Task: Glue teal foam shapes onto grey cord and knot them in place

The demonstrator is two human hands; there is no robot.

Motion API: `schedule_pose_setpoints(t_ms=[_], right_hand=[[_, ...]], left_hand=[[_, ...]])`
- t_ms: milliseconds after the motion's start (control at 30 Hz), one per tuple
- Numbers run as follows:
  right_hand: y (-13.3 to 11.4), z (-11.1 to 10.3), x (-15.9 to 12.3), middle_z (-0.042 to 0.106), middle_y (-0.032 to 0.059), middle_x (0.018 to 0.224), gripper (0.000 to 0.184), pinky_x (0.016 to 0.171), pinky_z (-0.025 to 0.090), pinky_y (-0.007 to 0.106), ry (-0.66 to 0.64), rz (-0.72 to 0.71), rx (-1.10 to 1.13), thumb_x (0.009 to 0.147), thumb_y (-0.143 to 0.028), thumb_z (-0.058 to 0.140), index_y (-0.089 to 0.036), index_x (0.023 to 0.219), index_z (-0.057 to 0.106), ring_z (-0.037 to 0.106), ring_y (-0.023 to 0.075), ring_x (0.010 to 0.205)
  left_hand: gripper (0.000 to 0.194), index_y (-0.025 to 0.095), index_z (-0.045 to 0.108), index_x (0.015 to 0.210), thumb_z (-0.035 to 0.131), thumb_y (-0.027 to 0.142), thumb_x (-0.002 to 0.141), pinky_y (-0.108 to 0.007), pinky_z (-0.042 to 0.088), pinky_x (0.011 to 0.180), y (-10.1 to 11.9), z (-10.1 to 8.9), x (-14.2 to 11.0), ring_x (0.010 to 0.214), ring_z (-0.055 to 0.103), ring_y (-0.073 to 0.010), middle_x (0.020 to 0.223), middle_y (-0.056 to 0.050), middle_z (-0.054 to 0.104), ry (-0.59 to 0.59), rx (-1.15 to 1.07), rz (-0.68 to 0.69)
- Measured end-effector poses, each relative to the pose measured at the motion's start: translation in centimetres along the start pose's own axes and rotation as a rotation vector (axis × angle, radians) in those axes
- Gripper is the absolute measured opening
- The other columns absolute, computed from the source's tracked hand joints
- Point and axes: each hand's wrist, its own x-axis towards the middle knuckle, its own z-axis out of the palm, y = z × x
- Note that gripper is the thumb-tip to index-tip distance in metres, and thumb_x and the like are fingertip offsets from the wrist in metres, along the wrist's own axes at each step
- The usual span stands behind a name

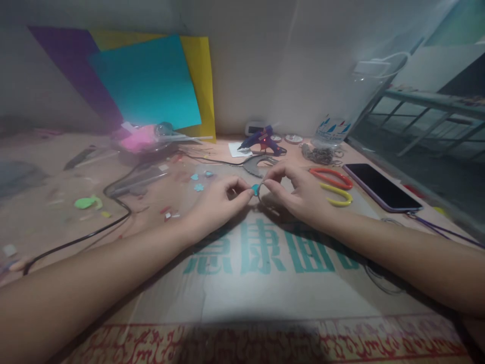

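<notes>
My left hand (223,202) and my right hand (299,194) meet over the printed sheet in the middle of the table. The left thumb and forefinger pinch a small teal piece (255,190). My right thumb and forefinger close at its right edge on a thin dark strand (259,195), which looks curved; its full shape is hidden. Left of the hands lie a few small light-blue cutouts, among them a flower-shaped one (199,187). Just behind the fingers is a grey curved tool (257,165). Beside the right hand are a red loop handle (332,178) and a yellow one (337,195).
A blue glue gun (263,140) rests by white paper (238,149). Its black cord (91,235) runs left among scraps. A phone (382,186) lies right, near a clear plastic container (333,121). Teal (147,81), yellow (206,86) and purple (71,60) sheets lean against the wall.
</notes>
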Motion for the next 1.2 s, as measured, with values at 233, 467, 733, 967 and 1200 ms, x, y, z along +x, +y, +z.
schedule_pose_setpoints(t_ms=[233, 467, 733, 967, 1200], right_hand=[[0.1, -0.2, -0.4, 0.062, 0.0018, 0.086, 0.008, 0.075, 0.048, 0.03, -0.023, 0.012, 0.083, 0.094, -0.02, 0.052, -0.018, 0.099, 0.059, 0.059, 0.0152, 0.08], [2.0, 0.2, -0.5, 0.061, 0.0058, 0.103, 0.036, 0.084, 0.05, 0.035, -0.065, -0.081, -0.048, 0.09, -0.008, 0.05, -0.021, 0.123, 0.056, 0.06, 0.0175, 0.091], [1.7, 0.1, -0.3, 0.059, 0.0049, 0.098, 0.018, 0.08, 0.051, 0.037, -0.025, -0.3, -0.178, 0.092, -0.017, 0.059, -0.026, 0.108, 0.064, 0.059, 0.0192, 0.091], [1.6, -0.1, -0.3, 0.066, 0.0043, 0.093, 0.008, 0.079, 0.049, 0.035, -0.037, -0.287, -0.116, 0.093, -0.017, 0.059, -0.023, 0.095, 0.064, 0.062, 0.0188, 0.091], [1.2, -0.1, -0.1, 0.068, 0.0038, 0.084, 0.007, 0.075, 0.05, 0.036, -0.011, -0.151, -0.082, 0.092, -0.024, 0.061, -0.021, 0.087, 0.065, 0.063, 0.0191, 0.08]], left_hand=[[0.015, 0.018, 0.063, 0.076, 0.059, 0.029, 0.086, -0.028, 0.047, 0.074, 0.1, -0.1, 0.0, 0.076, 0.061, -0.0162, 0.078, -0.001, 0.069, 0.035, 0.006, -0.014], [0.015, 0.019, 0.062, 0.076, 0.058, 0.028, 0.087, -0.028, 0.047, 0.071, 0.0, -0.1, 0.0, 0.077, 0.062, -0.0165, 0.079, -0.001, 0.069, 0.035, -0.03, -0.032], [0.017, 0.019, 0.063, 0.075, 0.059, 0.03, 0.086, -0.028, 0.048, 0.072, 0.1, -0.1, 0.1, 0.076, 0.062, -0.0164, 0.079, -0.001, 0.07, 0.023, -0.048, -0.022], [0.017, 0.019, 0.062, 0.075, 0.059, 0.033, 0.085, -0.027, 0.047, 0.07, -0.1, -0.1, 0.1, 0.076, 0.062, -0.0168, 0.077, -0.001, 0.069, 0.027, -0.046, -0.016], [0.017, 0.019, 0.063, 0.076, 0.058, 0.031, 0.087, -0.028, 0.046, 0.073, 0.0, -0.1, 0.0, 0.078, 0.062, -0.0172, 0.078, -0.001, 0.069, 0.018, 0.014, 0.013]])
